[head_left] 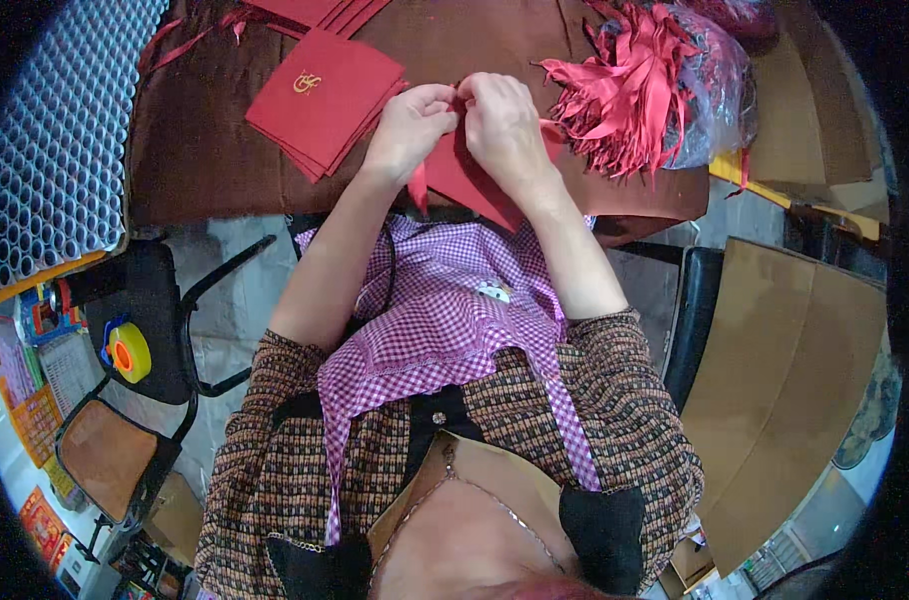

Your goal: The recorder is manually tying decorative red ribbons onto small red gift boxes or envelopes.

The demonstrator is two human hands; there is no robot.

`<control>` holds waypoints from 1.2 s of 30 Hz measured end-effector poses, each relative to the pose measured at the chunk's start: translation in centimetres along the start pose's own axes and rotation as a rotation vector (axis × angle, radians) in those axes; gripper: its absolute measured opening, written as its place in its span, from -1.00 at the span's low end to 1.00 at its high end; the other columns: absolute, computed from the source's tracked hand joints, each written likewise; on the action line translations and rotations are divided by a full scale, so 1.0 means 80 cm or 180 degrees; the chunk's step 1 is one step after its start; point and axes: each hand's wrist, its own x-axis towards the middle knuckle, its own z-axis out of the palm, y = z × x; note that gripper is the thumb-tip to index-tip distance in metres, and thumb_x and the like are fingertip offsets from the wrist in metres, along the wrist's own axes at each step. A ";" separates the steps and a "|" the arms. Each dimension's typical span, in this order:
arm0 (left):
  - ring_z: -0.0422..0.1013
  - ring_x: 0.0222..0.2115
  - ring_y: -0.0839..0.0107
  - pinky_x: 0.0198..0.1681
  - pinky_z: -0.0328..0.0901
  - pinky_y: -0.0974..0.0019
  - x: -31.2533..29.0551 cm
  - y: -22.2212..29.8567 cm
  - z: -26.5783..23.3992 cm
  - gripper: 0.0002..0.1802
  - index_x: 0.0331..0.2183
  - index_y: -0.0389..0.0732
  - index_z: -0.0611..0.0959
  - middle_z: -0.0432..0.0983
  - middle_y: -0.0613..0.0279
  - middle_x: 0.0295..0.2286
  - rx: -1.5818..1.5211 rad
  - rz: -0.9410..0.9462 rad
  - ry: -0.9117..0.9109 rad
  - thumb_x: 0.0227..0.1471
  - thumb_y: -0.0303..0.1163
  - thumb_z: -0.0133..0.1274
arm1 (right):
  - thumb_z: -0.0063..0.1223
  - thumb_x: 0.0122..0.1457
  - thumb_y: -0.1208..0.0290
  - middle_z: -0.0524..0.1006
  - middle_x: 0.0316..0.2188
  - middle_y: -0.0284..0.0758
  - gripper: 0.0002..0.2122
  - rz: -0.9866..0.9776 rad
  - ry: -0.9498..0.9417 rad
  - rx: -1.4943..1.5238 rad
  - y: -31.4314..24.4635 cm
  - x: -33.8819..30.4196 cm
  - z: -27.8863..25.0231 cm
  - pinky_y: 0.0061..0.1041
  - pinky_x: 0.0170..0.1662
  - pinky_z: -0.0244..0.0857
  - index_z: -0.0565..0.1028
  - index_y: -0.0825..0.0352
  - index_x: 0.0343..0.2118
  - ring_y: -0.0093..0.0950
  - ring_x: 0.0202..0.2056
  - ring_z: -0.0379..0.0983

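Observation:
My left hand (412,132) and my right hand (505,128) meet at the table's near side, fingertips pinched close together. Below them lies a flat red card or pouch (475,184), turned cornerwise and partly covered by my right hand. A red ribbon end (418,188) hangs beneath my left hand, and its fingers pinch what looks like the same ribbon. What my right fingertips grip is hidden. Just left is a stack of square red cards or pouches (320,95), the top one bearing a gold emblem. To the right spreads a heap of red ribbons (625,95).
A brown cloth (205,150) covers the table. Clear plastic wrapping (720,110) lies by the ribbons, and more red pieces (315,10) sit at the far edge. A rack of round tubes (55,150) stands left. Chairs (115,450) and cardboard (785,380) flank me.

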 end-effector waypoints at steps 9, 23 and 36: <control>0.42 -0.35 0.53 -0.25 0.32 0.50 0.004 0.004 0.007 -0.65 -0.15 -0.38 0.48 0.51 0.21 -0.35 0.0385 0.0157 0.0062 -0.07 -0.60 0.02 | 0.02 -0.05 0.58 0.50 -0.47 -0.15 -0.88 0.0929 0.0147 0.0926 0.014 -0.002 -0.005 -0.40 -0.33 0.36 0.42 0.39 -0.39 -0.28 -0.42 0.49; 0.46 -0.47 0.17 -0.41 0.31 0.14 0.014 0.017 0.012 -0.81 -0.47 -0.36 0.57 0.50 -0.11 -0.53 0.1609 0.1179 0.0236 -0.30 -0.55 0.00 | 0.00 -0.01 0.67 0.43 -0.52 -0.18 -0.89 0.0308 -0.0596 0.0895 -0.008 0.025 -0.022 -0.43 -0.34 0.30 0.38 0.41 -0.38 -0.35 -0.48 0.39; 0.48 -0.30 0.17 -0.22 0.32 0.22 -0.013 0.033 0.002 -0.63 -0.27 -0.32 0.59 0.54 -0.07 -0.34 0.1922 0.0808 -0.0199 -0.17 -0.54 -0.17 | -0.15 0.08 0.60 0.49 -0.45 -0.08 -0.86 0.0302 -0.1577 0.0814 -0.017 0.041 -0.084 -0.40 -0.28 0.29 0.44 0.41 -0.31 -0.25 -0.39 0.44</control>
